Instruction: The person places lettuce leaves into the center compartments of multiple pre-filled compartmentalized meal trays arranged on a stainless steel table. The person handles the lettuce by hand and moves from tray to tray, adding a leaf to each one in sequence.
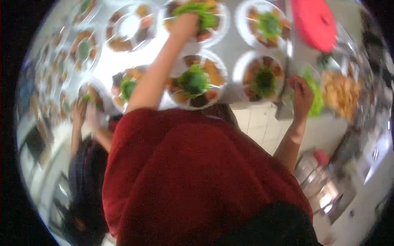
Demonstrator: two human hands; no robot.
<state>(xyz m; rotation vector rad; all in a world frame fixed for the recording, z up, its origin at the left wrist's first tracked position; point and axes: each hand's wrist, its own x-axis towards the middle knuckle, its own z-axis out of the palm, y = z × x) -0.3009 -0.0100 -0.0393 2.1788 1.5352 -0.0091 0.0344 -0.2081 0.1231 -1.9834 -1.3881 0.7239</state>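
Observation:
My left hand (186, 26) reaches across to a round white plate (223, 24) at the back of the counter. Its fingers close on green lettuce (207, 16) lying over the plate's food, and the fingertips are partly hidden. Near the right end of the counter, my right hand (303, 94) is raised with curled fingers; blur hides whether anything is in them. It is beside a pile of lettuce (315, 96). Just in front of me stands a divided plate (223, 78) with lettuce (193, 81) in its middle and portions of food around it.
More filled plates (242, 20) stand along the metal counter (230, 45), several far left. A red lid (314, 22) lies at the back right, golden-brown fried food (340, 94) at the right. A co-worker's hands (84, 112) work at a plate on the left. Metal pots (316, 180) stand lower right.

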